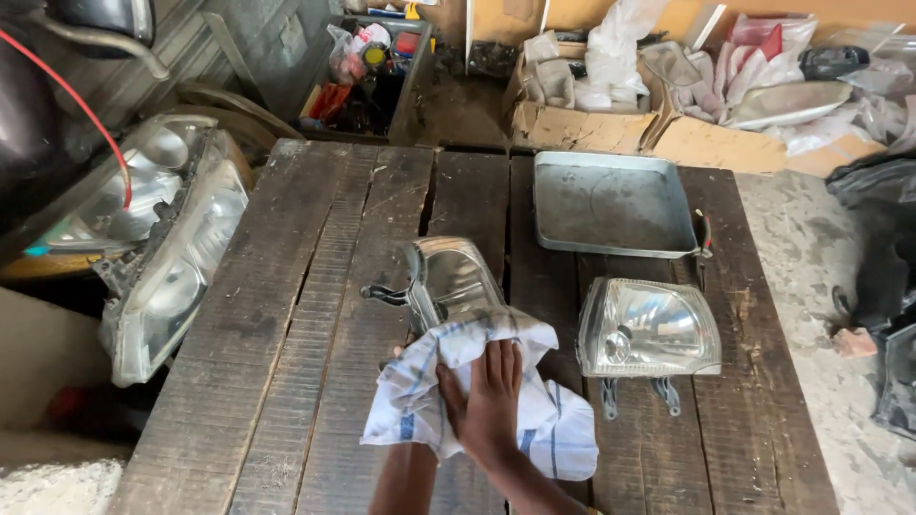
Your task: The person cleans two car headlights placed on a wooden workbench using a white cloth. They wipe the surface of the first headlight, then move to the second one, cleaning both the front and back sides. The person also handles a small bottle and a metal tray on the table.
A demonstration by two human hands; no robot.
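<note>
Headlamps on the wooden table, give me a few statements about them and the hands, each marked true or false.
1. The right hand presses a white cloth with blue stripes against a headlamp. True.
2. A second headlamp lies on the table to the right of the cloth, untouched. True.
3. The metal tray holds a headlamp. False: nothing lies in it.
4. The left hand holds a screwdriver. False: it is mostly hidden under the cloth, and no tool shows in it.
5. The headlamp under the cloth rests inside a cardboard box. False: it sits on the table; the cardboard boxes stand beyond the table's far edge.
</note>
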